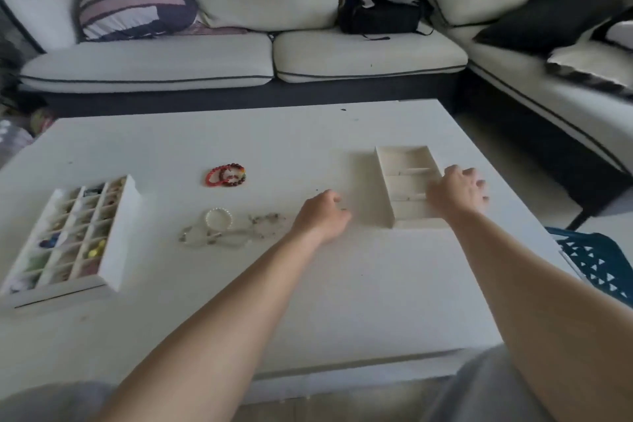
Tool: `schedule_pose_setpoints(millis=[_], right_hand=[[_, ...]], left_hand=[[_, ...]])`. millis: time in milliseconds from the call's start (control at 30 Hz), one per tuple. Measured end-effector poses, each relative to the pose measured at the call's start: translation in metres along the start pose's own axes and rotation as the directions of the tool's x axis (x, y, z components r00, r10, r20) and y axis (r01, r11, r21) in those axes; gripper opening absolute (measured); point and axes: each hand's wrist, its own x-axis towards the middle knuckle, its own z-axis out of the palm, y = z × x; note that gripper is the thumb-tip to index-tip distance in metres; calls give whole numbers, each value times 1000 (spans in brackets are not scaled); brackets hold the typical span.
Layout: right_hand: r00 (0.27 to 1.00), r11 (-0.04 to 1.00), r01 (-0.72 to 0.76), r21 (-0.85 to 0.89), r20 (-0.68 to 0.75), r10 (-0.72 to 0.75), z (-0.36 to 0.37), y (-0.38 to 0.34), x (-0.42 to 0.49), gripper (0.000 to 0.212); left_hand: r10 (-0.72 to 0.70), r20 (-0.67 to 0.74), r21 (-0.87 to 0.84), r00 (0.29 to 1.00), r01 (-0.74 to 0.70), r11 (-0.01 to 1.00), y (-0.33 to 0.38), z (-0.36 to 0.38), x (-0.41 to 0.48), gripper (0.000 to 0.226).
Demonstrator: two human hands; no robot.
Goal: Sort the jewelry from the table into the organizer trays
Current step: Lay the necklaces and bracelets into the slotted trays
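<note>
Speaker one: Is there any writing, label, brand or number to read here?

Speaker two: None. The white gridded plastic organizer tray, the cream divided tray and the white counter show no legible marks, and the picture is soft.
</note>
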Motion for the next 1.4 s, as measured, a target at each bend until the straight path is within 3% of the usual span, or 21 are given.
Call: schedule_pose_setpoints(millis=[100,200,367,500,600,700,767,900,1067,1167,1300,1400], right_hand=[[986,997,-70,12,154,68,5,34,20,46],[976,1000,3,21,220,-7,17,41,26,38],[986,999,53,11,160,-54,23,45,28,14],[991,993,115,-35,78,-112,18,37,23,22],[964,966,260,-4,63,-259,7,18,13,24],[889,896,444,-19,133,-438,-6,-12,-8,34],[812,817,570,-90,210,-544,-9,-29,-28,37],[615,606,780,-157,375,-694,8,-58,-77,38],[455,473,876,-92,483,-748,44,-89,-122,41],[417,449,890,-77,533,-736,59,-96,-135,40],[374,500,866,7,655,-657,62,-100,-136,28],[419,576,816,50,636,-648,59,-111,-127,13]], left_hand=[[6,124,-74,992,4,997,31,42,15,59],[26,148,-161,989,-2,987,50,70,23,55],[-26,44,-235,999,36,971,55,83,24,50],[-112,17,-403,994,109,909,35,66,20,41],[-177,-256,-377,950,71,924,19,29,6,31],[-210,-596,-344,775,-9,939,-11,-27,-15,22],[-197,-643,-276,740,16,961,-36,-59,-24,25],[-174,-369,-9,913,183,983,-86,-90,-53,33],[-158,-157,289,975,198,937,-132,-100,-84,24],[-218,-86,391,972,234,890,-151,-105,-87,28],[-237,6,430,971,211,878,-162,-112,-82,25],[-253,65,374,965,212,903,-162,-123,-70,14]])
